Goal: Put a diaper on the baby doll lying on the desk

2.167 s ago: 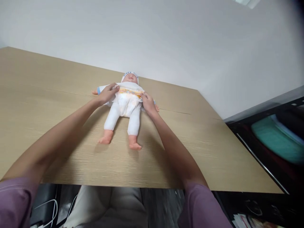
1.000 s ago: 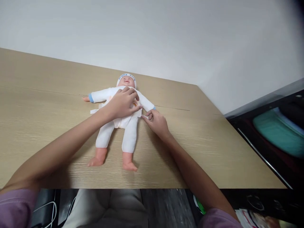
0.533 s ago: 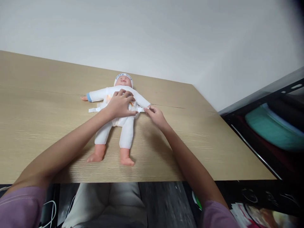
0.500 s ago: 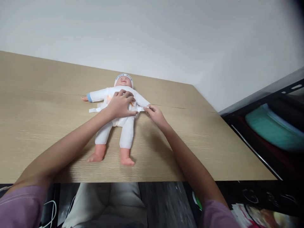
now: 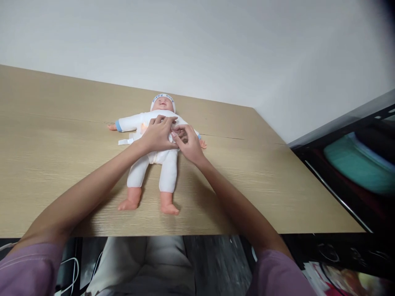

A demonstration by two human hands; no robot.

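Observation:
A baby doll (image 5: 168, 168) in a white outfit and a printed white headband lies on its back on the table. Around its waist is a white diaper (image 5: 154, 157), mostly covered by my hands. My left hand (image 5: 159, 133) rests across the doll's belly, fingers spread and pressing the diaper's front. Beside it, my right hand (image 5: 189, 144) is closed at the belly, thumb and fingers pinched on the diaper's side tab, which is largely hidden. The other diaper tab (image 5: 124, 141) sticks out unfastened past my left wrist.
The wooden table (image 5: 247, 185) runs up to a pale wall (image 5: 197, 49). At right stands a dark shelf with a teal item (image 5: 358, 162). Below the table edge are papers (image 5: 317, 275) and a white cable (image 5: 74, 271).
My right hand has moved left from the doll's side onto its belly, bringing the diaper tab in. The doll's hand on that side now shows. My left hand stays on the belly.

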